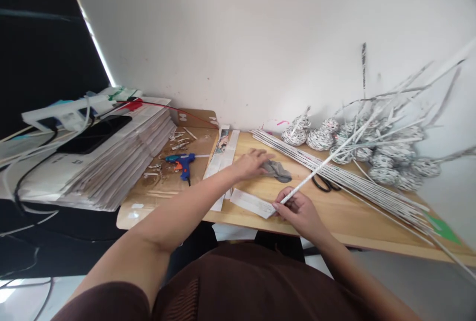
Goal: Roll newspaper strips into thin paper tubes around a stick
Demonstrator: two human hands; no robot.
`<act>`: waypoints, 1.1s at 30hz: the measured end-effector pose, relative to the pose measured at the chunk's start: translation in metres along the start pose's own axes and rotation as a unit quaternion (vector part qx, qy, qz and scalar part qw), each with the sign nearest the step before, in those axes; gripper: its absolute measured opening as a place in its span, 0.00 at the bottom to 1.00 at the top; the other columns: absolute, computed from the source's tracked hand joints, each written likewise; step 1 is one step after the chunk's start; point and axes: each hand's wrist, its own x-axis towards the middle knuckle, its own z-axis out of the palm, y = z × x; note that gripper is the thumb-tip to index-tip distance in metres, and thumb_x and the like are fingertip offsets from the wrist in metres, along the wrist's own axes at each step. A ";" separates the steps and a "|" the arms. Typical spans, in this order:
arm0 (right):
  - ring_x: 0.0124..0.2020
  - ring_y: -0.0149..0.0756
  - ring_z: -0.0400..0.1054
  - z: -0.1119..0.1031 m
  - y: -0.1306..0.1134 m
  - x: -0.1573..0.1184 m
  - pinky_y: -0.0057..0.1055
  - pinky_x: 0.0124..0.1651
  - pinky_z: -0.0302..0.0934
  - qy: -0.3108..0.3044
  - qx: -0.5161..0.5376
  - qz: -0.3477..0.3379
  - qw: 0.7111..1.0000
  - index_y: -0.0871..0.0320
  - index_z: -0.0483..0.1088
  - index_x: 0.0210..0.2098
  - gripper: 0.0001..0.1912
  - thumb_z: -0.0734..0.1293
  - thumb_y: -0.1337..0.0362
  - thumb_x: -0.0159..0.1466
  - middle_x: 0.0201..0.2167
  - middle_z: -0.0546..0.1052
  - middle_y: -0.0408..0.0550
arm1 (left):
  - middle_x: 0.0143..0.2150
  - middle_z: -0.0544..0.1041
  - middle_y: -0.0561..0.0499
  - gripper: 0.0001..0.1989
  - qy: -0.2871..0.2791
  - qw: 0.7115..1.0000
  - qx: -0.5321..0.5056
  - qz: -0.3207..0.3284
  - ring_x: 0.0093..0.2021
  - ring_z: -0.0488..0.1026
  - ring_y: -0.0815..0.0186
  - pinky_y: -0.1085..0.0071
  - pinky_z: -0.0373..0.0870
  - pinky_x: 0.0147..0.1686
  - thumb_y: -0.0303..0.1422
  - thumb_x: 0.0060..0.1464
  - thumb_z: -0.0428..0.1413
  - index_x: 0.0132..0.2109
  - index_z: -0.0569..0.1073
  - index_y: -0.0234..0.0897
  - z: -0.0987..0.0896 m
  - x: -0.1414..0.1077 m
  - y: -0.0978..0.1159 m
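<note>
My right hand point(297, 209) pinches the lower end of a long white rolled paper stick point(327, 160), which slants up to the right. A flat strip of printed paper point(251, 202) extends left from that end, over the table's front part. My left hand point(253, 163) has its fingers spread and holds nothing; its fingertips are at the left side of a crumpled grey cloth point(277, 169). More paper strips point(219, 162) lie left of my left hand, partly hidden by the forearm.
A blue glue gun point(184, 164) lies on cardboard at the left, near a tall paper stack point(122, 157) bearing a black phone point(96, 134). Rolled sticks point(357, 189), black scissors point(325, 182) and woven paper shapes point(390, 155) occupy the right side.
</note>
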 end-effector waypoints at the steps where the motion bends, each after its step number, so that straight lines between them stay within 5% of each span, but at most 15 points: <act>1: 0.27 0.31 0.69 -0.001 0.002 -0.001 0.28 0.30 0.62 -0.001 -0.002 0.001 1.000 0.57 0.64 0.33 0.11 0.70 0.59 0.60 0.26 0.72 0.42 | 0.55 0.74 0.44 0.18 -0.030 0.999 0.012 -0.015 0.57 0.67 0.57 0.64 0.61 0.56 0.34 0.57 0.56 0.54 0.72 0.42 0.008 0.008 0.000; 7: 0.27 0.29 0.67 -0.003 0.007 0.000 0.27 0.31 0.61 0.001 -0.011 0.000 1.000 0.57 0.64 0.33 0.10 0.69 0.59 0.61 0.26 0.70 0.40 | 0.41 0.79 0.41 0.19 -0.046 0.995 0.036 -0.076 0.42 0.75 0.58 0.67 0.67 0.41 0.41 0.63 0.43 0.45 0.75 0.36 0.029 0.030 0.003; 15: 0.26 0.31 0.68 -0.002 0.005 -0.001 0.27 0.28 0.61 0.013 -0.019 0.001 1.000 0.56 0.64 0.33 0.11 0.69 0.58 0.61 0.25 0.70 0.41 | 0.35 0.79 0.41 0.36 -0.043 0.989 0.019 -0.139 0.42 0.74 0.53 0.62 0.66 0.43 0.61 0.55 0.38 0.35 0.79 0.36 0.020 0.038 0.008; 18: 0.26 0.32 0.69 0.001 0.003 0.000 0.28 0.29 0.63 0.030 -0.019 -0.006 0.999 0.57 0.65 0.33 0.10 0.69 0.58 0.61 0.25 0.72 0.42 | 0.48 0.77 0.44 0.30 0.023 0.992 -0.016 -0.125 0.54 0.68 0.52 0.54 0.61 0.52 0.54 0.61 0.37 0.43 0.79 0.42 0.001 0.033 0.002; 20: 0.27 0.33 0.70 0.003 0.000 0.002 0.29 0.30 0.65 0.045 -0.013 -0.015 0.999 0.57 0.66 0.33 0.11 0.70 0.58 0.60 0.26 0.74 0.43 | 0.53 0.75 0.41 0.26 0.125 0.979 -0.023 -0.159 0.55 0.67 0.51 0.52 0.60 0.53 0.51 0.58 0.47 0.54 0.74 0.40 -0.018 0.022 -0.001; 22: 0.28 0.34 0.71 0.006 -0.006 0.008 0.29 0.32 0.66 0.070 -0.011 -0.032 0.997 0.57 0.67 0.33 0.11 0.71 0.59 0.59 0.25 0.74 0.44 | 0.51 0.76 0.41 0.24 0.214 0.964 -0.091 -0.133 0.52 0.70 0.56 0.60 0.63 0.51 0.47 0.57 0.53 0.54 0.73 0.37 -0.039 0.001 0.000; 24: 0.26 0.33 0.71 0.009 -0.014 0.017 0.28 0.30 0.65 0.099 -0.015 -0.052 0.994 0.57 0.67 0.32 0.11 0.71 0.58 0.58 0.25 0.75 0.44 | 0.35 0.79 0.45 0.21 0.239 0.933 -0.227 -0.144 0.37 0.74 0.63 0.67 0.68 0.40 0.48 0.58 0.51 0.37 0.78 0.35 -0.056 -0.028 0.009; 27: 0.24 0.32 0.71 0.016 -0.029 0.033 0.28 0.28 0.65 0.145 -0.018 -0.093 0.985 0.57 0.67 0.32 0.11 0.71 0.58 0.58 0.24 0.75 0.44 | 0.23 0.74 0.50 0.22 0.144 0.864 -0.445 -0.187 0.24 0.69 0.70 0.74 0.64 0.25 0.47 0.58 0.51 0.31 0.77 0.33 -0.060 -0.078 0.035; 30: 0.27 0.33 0.71 0.028 -0.042 0.046 0.31 0.31 0.68 0.173 -0.023 -0.149 0.973 0.57 0.67 0.33 0.12 0.71 0.57 0.58 0.28 0.75 0.46 | 0.35 0.78 0.47 0.16 0.047 0.736 -0.633 -0.236 0.27 0.72 0.71 0.76 0.66 0.25 0.41 0.52 0.61 0.42 0.78 0.34 -0.042 -0.111 0.061; 33: 0.33 0.36 0.71 0.047 -0.048 0.050 0.34 0.37 0.69 0.172 -0.047 -0.193 0.965 0.55 0.68 0.34 0.10 0.70 0.57 0.59 0.31 0.75 0.48 | 0.35 0.77 0.47 0.18 0.105 0.576 -0.749 -0.309 0.31 0.73 0.72 0.78 0.69 0.29 0.34 0.43 0.68 0.42 0.78 0.33 -0.022 -0.119 0.075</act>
